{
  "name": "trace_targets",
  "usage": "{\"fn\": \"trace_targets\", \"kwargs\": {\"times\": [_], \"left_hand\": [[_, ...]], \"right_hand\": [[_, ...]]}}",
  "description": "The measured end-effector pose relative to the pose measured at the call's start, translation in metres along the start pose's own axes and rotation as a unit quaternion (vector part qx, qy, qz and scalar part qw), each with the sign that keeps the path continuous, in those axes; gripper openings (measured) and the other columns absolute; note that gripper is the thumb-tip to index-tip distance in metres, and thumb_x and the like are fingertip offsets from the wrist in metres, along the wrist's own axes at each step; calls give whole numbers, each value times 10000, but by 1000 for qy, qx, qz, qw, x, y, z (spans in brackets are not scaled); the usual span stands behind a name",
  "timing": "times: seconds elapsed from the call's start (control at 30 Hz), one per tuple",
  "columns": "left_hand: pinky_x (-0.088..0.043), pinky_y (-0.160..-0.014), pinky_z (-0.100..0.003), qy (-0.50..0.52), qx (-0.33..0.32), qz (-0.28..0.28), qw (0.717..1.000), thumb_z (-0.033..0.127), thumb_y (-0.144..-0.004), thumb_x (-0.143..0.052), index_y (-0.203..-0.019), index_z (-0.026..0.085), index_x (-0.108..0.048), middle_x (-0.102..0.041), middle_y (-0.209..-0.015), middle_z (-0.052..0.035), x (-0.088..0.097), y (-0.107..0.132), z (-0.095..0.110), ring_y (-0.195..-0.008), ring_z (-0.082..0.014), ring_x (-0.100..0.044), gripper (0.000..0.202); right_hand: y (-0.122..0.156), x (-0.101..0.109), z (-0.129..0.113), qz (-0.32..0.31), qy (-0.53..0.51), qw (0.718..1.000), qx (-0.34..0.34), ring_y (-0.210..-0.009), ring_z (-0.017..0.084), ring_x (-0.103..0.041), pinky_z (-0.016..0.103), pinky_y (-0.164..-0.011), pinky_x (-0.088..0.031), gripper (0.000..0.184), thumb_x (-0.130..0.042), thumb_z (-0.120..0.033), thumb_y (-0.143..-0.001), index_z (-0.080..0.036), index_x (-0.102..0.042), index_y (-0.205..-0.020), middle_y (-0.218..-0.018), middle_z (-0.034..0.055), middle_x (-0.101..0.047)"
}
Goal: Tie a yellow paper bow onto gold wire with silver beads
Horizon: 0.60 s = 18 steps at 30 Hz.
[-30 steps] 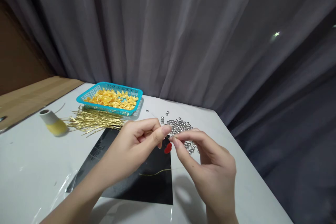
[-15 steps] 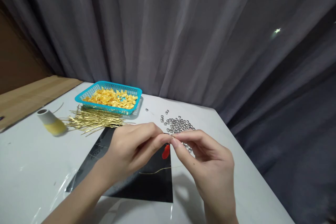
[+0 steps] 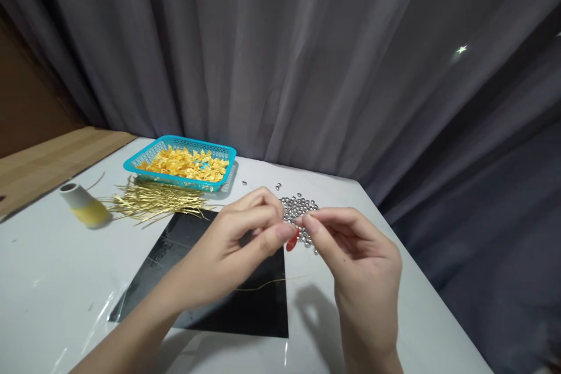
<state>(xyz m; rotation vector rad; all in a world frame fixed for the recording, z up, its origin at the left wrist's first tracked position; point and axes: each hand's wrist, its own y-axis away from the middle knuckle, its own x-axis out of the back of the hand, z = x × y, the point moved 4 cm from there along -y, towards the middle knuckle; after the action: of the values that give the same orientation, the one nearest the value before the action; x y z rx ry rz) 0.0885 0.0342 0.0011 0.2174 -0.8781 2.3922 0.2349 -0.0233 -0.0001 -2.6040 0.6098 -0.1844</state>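
The left hand (image 3: 232, 248) and the right hand (image 3: 362, 257) are raised over the far right corner of a black sheet (image 3: 258, 310), both curled into narrow pinches, with their fingertips almost meeting. The right thumb and forefinger are pressed together, and the left thumb tip sits just beside them. Anything held between them is too fine to make out.

A small red piece (image 3: 291, 241) sits just below the fingertips at that corner. Its long axis tilts, with the upper end toward the right hand and the lower end toward the left. Whether it is held cannot be told. A thin gold wire (image 3: 263, 285) lies across the sheet, running almost side to side in a shallow curve.

Silver beads (image 3: 298, 209) are heaped just past the sheet's far right corner, with a few strays apart from the heap. Fringed gold strips (image 3: 153, 201) fan out past the far left corner. Beyond them, a turquoise plastic basket (image 3: 144, 158) holds folded yellow paper pieces (image 3: 188, 165). A yellow-and-white spool (image 3: 83, 207) lies on its side well left of the sheet. The sheet rests on a white counter (image 3: 48, 269), with clear plastic film (image 3: 101, 310) by its near left corner.
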Motion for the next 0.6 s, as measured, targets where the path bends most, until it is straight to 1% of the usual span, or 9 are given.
{"fn": "trace_targets", "kwargs": {"times": [0.07,0.1,0.13,0.2,0.3,0.4,0.6], "left_hand": [[-427,-854,-219,43,38,-45,997,275,-995,-485,-703,190,-543,-582,-978,1,-5,-1,-2,-946,-123,-565,309],[-417,-884,-219,56,51,-53,996,284,-997,-484,-701,187,-538,-592,-1018,-1,-7,-1,-3,-983,-125,-566,316],[-417,-876,-217,67,61,-55,994,298,-1000,-479,-699,185,-534,-602,-1007,-2,-9,-1,-4,-971,-124,-572,326],[-431,-784,-217,85,78,-47,992,336,-1008,-457,-697,184,-526,-603,-878,3,-12,-1,-7,-845,-116,-578,352],[-403,-656,-228,90,104,-22,990,387,-1011,-435,-703,185,-513,-535,-701,25,-14,1,-13,-680,-112,-523,377],[-375,-626,-238,78,118,2,990,412,-1006,-434,-698,186,-493,-491,-669,32,-13,2,-17,-638,-114,-479,387],[-359,-606,-242,75,122,14,990,413,-1004,-435,-704,186,-489,-474,-667,33,-13,1,-19,-622,-114,-448,380]], "right_hand": [[-1,1,4,24,2,1000,8,-745,108,-708,179,-694,-575,96,-744,-179,-813,-275,-743,-813,-785,-48,-746],[-2,1,6,29,1,1000,9,-743,114,-708,190,-692,-576,82,-743,-189,-817,-271,-743,-816,-785,-43,-745],[-2,0,7,29,1,1000,7,-736,120,-708,203,-688,-577,65,-743,-199,-818,-264,-743,-814,-777,-38,-745],[-3,-2,9,26,4,1000,-1,-730,135,-712,226,-685,-579,35,-748,-217,-816,-251,-742,-807,-763,-28,-744],[-5,-3,10,16,16,1000,-11,-749,144,-714,235,-696,-580,30,-753,-223,-810,-253,-750,-806,-777,-23,-748],[-6,-3,9,-1,18,1000,-18,-743,139,-710,228,-692,-582,45,-753,-222,-809,-265,-760,-797,-775,-28,-753],[-8,-1,9,-20,23,999,-22,-726,155,-709,260,-697,-595,39,-754,-218,-807,-254,-771,-802,-776,-11,-759]]}}
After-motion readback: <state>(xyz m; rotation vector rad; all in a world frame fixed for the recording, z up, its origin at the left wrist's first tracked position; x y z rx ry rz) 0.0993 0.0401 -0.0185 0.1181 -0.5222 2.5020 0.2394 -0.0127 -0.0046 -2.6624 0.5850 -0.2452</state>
